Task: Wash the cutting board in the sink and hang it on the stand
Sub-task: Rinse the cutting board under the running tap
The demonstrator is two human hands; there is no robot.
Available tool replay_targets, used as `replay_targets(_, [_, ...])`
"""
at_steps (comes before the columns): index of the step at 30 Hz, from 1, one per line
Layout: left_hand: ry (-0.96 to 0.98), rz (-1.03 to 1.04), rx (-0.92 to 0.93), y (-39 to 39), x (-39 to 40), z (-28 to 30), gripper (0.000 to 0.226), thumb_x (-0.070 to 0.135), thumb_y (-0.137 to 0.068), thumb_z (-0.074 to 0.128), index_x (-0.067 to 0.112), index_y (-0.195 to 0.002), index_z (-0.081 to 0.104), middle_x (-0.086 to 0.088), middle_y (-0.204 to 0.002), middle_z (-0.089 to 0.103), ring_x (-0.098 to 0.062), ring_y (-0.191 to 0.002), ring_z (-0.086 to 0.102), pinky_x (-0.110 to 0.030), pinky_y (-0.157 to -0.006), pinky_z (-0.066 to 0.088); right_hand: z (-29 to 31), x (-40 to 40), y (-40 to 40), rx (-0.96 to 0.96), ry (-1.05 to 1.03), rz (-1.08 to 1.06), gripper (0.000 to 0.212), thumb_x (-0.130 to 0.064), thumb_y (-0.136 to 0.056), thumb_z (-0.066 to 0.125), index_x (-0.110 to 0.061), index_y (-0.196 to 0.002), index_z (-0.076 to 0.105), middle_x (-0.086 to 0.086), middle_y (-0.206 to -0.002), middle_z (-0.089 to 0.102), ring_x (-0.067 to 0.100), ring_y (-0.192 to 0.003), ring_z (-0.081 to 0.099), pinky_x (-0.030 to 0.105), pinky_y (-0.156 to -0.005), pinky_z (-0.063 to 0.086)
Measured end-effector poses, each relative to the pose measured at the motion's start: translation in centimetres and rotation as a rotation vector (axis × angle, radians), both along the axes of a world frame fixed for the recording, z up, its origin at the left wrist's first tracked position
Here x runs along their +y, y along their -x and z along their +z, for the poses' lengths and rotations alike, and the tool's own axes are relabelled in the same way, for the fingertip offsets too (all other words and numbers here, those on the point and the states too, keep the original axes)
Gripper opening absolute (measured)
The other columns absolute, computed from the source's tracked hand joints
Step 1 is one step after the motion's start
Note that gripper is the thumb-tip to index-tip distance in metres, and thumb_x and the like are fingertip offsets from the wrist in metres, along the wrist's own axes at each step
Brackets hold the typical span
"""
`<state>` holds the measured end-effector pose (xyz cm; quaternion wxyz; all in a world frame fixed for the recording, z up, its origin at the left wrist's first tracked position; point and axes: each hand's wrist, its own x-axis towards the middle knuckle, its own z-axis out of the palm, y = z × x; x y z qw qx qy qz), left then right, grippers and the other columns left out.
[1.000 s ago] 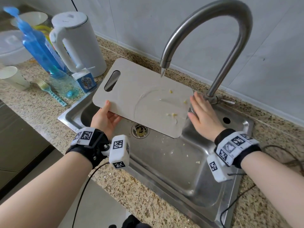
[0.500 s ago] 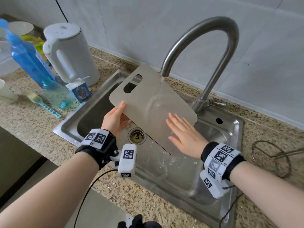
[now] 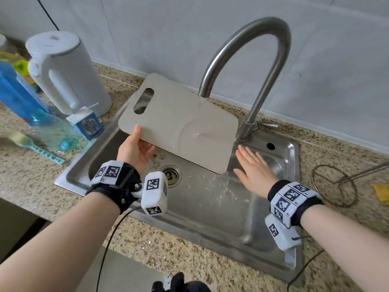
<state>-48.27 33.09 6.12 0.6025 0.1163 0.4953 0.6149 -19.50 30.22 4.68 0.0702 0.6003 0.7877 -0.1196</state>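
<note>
My left hand holds the cutting board under the tap, over the sink; my right hand, at the board's 4 o'clock corner, is flat, its grip wide.

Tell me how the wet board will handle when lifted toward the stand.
Probably slippery: water from the faucet sheets across the board. It looks stiff, staying flat though only the left hand grips one edge. Likely light, since one hand holds it tilted over the sink. The right hand is off it.
</note>
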Motion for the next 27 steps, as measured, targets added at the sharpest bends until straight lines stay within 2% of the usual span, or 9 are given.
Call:
replay_targets(4, [-0.004,0.012,-0.004,1.0,0.1,-0.1,0.015,0.028,-0.094,0.048,0.016,-0.088,0.055,0.001,-0.086,0.060,-0.012,-0.078,0.059,-0.027,-0.074,0.056,0.5,0.5,0.7,0.069,-0.064,-0.055,0.054,-0.028,-0.097,0.029,-0.010,-0.143,0.007,0.007,-0.155,0.000,0.018,-0.142,-0.002,0.032,-0.113,-0.003])
replay_targets(8, [0.010,0.000,0.010,1.1,0.1,-0.2,0.012,0.024,-0.095,0.047,0.014,-0.089,0.053,-0.002,-0.085,0.059,-0.014,-0.075,0.059,-0.025,-0.060,0.059,0.7,0.0,2.6,0.104,-0.166,0.152,0.051,-0.028,-0.097,0.029,-0.014,-0.143,0.011,0.005,-0.154,0.003,0.011,-0.138,-0.009,0.028,-0.109,-0.010])
replay_targets(11, [0.007,-0.039,0.013,0.7,0.1,0.1,0.010,0.023,-0.095,0.047,0.015,-0.090,0.052,-0.002,-0.083,0.060,-0.013,-0.069,0.061,-0.021,-0.051,0.056,0.6,-0.3,3.8,0.114,-0.160,0.261,0.052,-0.030,-0.097,0.030,-0.012,-0.142,0.012,0.007,-0.154,0.004,0.015,-0.141,-0.003,0.024,-0.110,-0.010])
replay_targets(14, [-0.023,-0.096,0.008,0.4,0.2,0.4,0.010,0.023,-0.095,0.047,0.015,-0.090,0.053,-0.002,-0.081,0.061,-0.008,-0.052,0.064,-0.022,-0.054,0.057,1.2,0.4,3.2,0.159,-0.139,0.122,0.058,-0.033,-0.096,0.030,-0.009,-0.143,0.006,0.010,-0.154,-0.003,0.016,-0.141,-0.005,0.025,-0.110,-0.007])
replay_targets(19, [-0.044,-0.175,-0.013,-1.1,0.0,0.6,0.011,0.022,-0.094,0.048,0.013,-0.090,0.053,-0.001,-0.069,0.063,-0.009,-0.050,0.062,-0.023,-0.051,0.057,1.9,1.4,3.2,0.080,-0.041,-0.102,0.070,-0.045,-0.094,0.027,-0.007,-0.141,-0.008,0.013,-0.152,-0.018,0.019,-0.139,-0.015,0.028,-0.107,-0.010])
replay_targets(22, [-0.041,-0.218,0.000,-2.4,-0.2,0.6,0.012,0.022,-0.094,0.048,0.014,-0.087,0.053,-0.001,-0.071,0.060,-0.010,-0.054,0.060,-0.023,-0.054,0.058,1.8,1.1,6.4,0.150,0.018,-0.049,0.071,-0.043,-0.094,0.027,-0.010,-0.140,-0.016,0.009,-0.149,-0.027,0.018,-0.135,-0.024,0.032,-0.105,-0.011])
replay_targets(25, [-0.062,-0.252,0.035,-3.0,-0.4,0.6,0.012,0.019,-0.094,0.047,0.015,-0.086,0.054,-0.001,-0.071,0.064,-0.005,-0.048,0.064,-0.021,-0.052,0.057,1.5,0.9,8.9,0.193,0.007,0.085,0.069,-0.036,-0.095,0.029,-0.009,-0.140,-0.016,0.010,-0.149,-0.027,0.014,-0.129,-0.030,0.032,-0.107,-0.012])
replay_targets(27, [-0.055,-0.247,0.040,-2.6,-0.5,0.5,0.012,0.018,-0.095,0.046,0.015,-0.086,0.053,-0.003,-0.079,0.061,-0.005,-0.048,0.064,-0.021,-0.050,0.056,1.6,1.3,8.4,0.191,0.028,0.056,0.070,-0.041,-0.094,0.028,-0.013,-0.140,-0.016,0.008,-0.149,-0.027,0.014,-0.130,-0.029,0.037,-0.110,-0.009])
